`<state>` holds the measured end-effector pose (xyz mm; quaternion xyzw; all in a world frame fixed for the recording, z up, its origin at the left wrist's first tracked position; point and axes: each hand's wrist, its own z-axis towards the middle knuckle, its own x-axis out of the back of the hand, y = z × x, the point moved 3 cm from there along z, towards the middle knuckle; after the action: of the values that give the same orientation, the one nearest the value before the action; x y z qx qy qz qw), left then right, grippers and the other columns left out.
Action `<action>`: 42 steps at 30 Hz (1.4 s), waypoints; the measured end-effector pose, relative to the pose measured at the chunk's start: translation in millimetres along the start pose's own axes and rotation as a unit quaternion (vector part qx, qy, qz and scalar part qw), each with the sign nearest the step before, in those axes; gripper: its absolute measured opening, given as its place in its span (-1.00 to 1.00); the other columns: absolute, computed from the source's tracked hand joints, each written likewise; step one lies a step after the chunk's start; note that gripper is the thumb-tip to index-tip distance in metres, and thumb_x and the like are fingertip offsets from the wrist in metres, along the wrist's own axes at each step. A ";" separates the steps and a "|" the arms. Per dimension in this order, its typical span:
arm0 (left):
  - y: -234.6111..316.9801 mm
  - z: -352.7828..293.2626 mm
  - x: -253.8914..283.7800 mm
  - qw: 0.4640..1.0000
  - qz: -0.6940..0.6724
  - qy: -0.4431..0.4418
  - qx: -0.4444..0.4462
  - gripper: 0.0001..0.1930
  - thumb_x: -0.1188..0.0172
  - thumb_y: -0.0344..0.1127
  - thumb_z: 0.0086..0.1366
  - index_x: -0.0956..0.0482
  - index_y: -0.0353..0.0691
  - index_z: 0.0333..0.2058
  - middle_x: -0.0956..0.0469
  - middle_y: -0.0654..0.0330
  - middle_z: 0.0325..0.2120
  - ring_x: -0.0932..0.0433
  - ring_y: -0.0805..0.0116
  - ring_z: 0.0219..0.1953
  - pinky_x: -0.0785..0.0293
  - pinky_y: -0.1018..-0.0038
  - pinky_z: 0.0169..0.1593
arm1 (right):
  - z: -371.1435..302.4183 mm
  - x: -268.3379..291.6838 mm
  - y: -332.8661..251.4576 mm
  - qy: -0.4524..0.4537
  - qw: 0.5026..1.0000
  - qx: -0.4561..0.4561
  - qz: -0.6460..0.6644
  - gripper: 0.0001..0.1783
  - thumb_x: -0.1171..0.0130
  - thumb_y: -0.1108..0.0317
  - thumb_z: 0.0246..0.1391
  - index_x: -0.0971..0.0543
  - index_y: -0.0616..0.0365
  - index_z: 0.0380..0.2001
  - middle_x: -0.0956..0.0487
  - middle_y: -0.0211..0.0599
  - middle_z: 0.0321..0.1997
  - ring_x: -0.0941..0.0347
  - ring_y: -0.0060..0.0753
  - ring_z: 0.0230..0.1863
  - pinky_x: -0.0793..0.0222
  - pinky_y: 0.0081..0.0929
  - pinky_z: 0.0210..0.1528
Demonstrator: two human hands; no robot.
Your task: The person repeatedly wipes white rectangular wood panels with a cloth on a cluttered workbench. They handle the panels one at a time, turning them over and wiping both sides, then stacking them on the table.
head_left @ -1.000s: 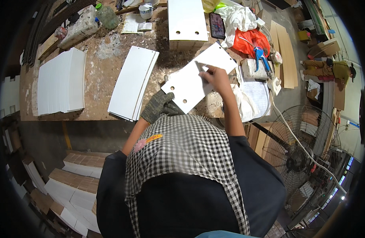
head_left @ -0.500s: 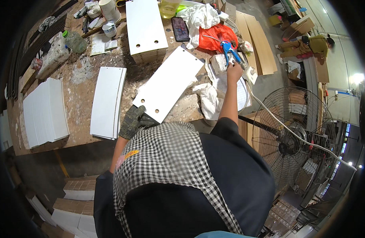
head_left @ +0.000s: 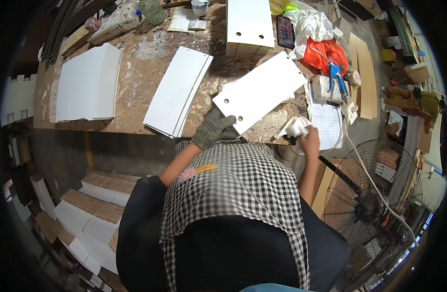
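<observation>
My left hand (head_left: 213, 130), in a dark grey knitted glove, grips the near end of a white board (head_left: 262, 90). The board lies slanted over the table, with two holes near my hand and smaller dark marks at its far end. My bare right hand (head_left: 309, 142) is closed on a crumpled white cloth (head_left: 296, 127) at the table's front edge, right of the board. Farther right, a blue trigger gun with a thin nozzle (head_left: 336, 77) rests against a pale block (head_left: 325, 88), out of my hands.
White boards lie in a small stack (head_left: 177, 92) left of me, a long row (head_left: 85, 85) farther left and a tall pile (head_left: 249, 24) behind. A phone (head_left: 285, 31), red bag (head_left: 318, 53) and written sheet (head_left: 326, 124) are at right. Beyond stands a caged fan (head_left: 367, 207).
My right hand has let go of the blue gun, moved nearer to me and taken the white cloth. My left hand still holds the board. The view has shifted left.
</observation>
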<state>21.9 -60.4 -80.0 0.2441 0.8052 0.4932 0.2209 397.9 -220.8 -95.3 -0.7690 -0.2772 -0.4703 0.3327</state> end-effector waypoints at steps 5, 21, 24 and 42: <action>-22.0 -2.6 10.3 0.996 0.033 -0.028 -0.083 -0.40 -0.32 -0.28 0.29 -0.32 -0.34 0.22 -0.49 0.00 0.03 -0.56 0.23 0.01 -0.68 0.40 -0.08 | 1.4 133.6 -131.0 -0.067 0.945 0.168 0.272 -0.39 -0.27 0.20 0.03 -0.49 0.32 0.12 -0.61 -0.05 -0.08 -0.58 -0.13 -0.11 -0.45 -0.33 -0.02; 13.7 -22.6 11.1 0.904 -0.400 0.005 0.152 -0.56 -0.27 -0.30 0.33 -0.47 -0.26 0.14 -0.57 0.04 -0.02 -0.58 0.19 -0.01 -0.58 0.27 0.03 | -36.2 33.4 -356.3 -0.220 0.853 0.276 0.385 -0.63 -0.18 0.10 0.21 -0.70 0.23 -0.27 -0.67 -0.06 -0.45 -0.60 -0.32 -0.47 -0.50 -0.26 -0.33; 25.5 -14.0 6.5 0.930 -0.346 0.016 0.122 -0.58 -0.25 -0.28 0.34 -0.49 -0.29 0.12 -0.58 0.03 -0.02 -0.59 0.18 -0.03 -0.57 0.30 0.01 | -24.9 89.8 -321.3 0.025 0.867 0.209 0.451 -0.70 -0.18 0.20 0.24 -0.66 0.25 -0.35 -0.64 -0.11 -0.50 -0.54 -0.37 -0.53 -0.39 -0.37 -0.51; 107.5 -61.7 30.3 0.920 0.316 0.134 -0.188 -0.54 -0.26 -0.07 0.30 -0.60 -0.34 0.00 -0.67 -0.13 -0.31 -0.69 0.00 -0.25 -0.60 0.24 -0.16 | 180.8 94.9 -158.4 0.271 0.920 0.040 0.281 -0.53 -0.10 0.02 0.27 -0.68 0.27 -0.17 -0.70 -0.08 -0.34 -0.60 -0.33 -0.32 -0.45 -0.35 -0.18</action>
<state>-19.9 -41.9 39.1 0.3712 0.6006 0.7080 -0.0148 416.6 28.6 -30.2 -0.6443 0.0321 -0.5364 0.5442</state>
